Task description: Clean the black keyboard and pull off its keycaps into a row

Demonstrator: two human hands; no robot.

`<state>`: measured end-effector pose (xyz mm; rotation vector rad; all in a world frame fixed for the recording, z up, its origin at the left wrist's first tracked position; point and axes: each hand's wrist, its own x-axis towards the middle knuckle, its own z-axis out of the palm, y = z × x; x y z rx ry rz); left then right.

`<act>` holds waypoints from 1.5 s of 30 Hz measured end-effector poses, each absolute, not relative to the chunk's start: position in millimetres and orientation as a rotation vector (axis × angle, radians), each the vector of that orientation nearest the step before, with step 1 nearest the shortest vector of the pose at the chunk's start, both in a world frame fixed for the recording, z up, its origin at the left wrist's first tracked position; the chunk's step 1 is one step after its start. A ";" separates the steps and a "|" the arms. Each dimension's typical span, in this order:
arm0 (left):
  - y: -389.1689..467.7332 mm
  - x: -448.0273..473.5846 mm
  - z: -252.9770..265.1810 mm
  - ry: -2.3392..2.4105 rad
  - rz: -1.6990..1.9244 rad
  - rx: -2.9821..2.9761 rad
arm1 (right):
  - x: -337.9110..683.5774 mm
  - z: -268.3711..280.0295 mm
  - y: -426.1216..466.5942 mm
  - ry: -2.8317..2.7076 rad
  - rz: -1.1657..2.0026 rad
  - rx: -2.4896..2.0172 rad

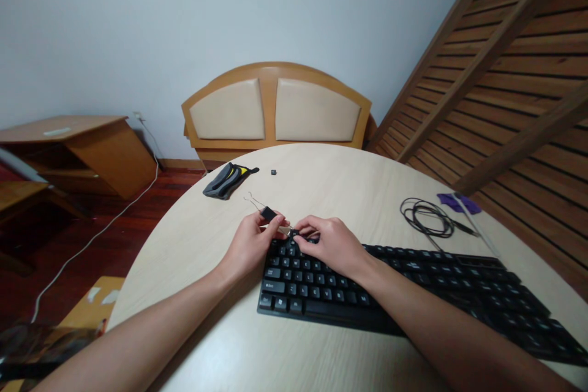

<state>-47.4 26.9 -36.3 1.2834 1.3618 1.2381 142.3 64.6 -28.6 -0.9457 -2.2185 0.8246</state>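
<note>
A black keyboard [321, 309] lies on the round table under both hands. My left hand [255, 237], over the keyboard's upper left corner, is closed on a keycap puller [267, 213] with a black handle. Two thin wire prongs stick out from the handle's far end. My right hand [328, 242] is closed beside it, thumb and fingers pinching a small black keycap [294, 233] near the puller's near wires. Whether the wires still grip that keycap, I cannot tell. Another loose keycap [274, 172] sits farther back on the table.
A grey and yellow pouch [227, 181] lies at the table's back left. To the right are a coiled cable [427, 218], a purple cloth [459, 201] and a thin white rod [476, 225]. A headboard [271, 104] stands behind the table [184, 239], wooden slats [500, 73] at right.
</note>
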 end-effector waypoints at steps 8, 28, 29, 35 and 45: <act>27.3 -47.3 -35.8 1.353 1.261 1.269 | 144.2 -27.9 66.1 -2.190 0.851 -0.966; 25.0 -45.5 -36.0 1.292 1.259 1.230 | 145.6 -22.3 65.8 -2.162 0.723 -1.001; 24.9 -45.4 -35.7 1.300 1.255 1.238 | 145.4 -21.9 65.7 -2.158 0.724 -1.000; 25.3 -45.8 -36.2 1.319 1.231 1.286 | 145.9 -24.6 66.3 -2.163 0.720 -1.043; 25.1 -45.9 -35.9 1.309 1.215 1.292 | 145.7 -26.4 66.8 -2.186 0.717 -1.001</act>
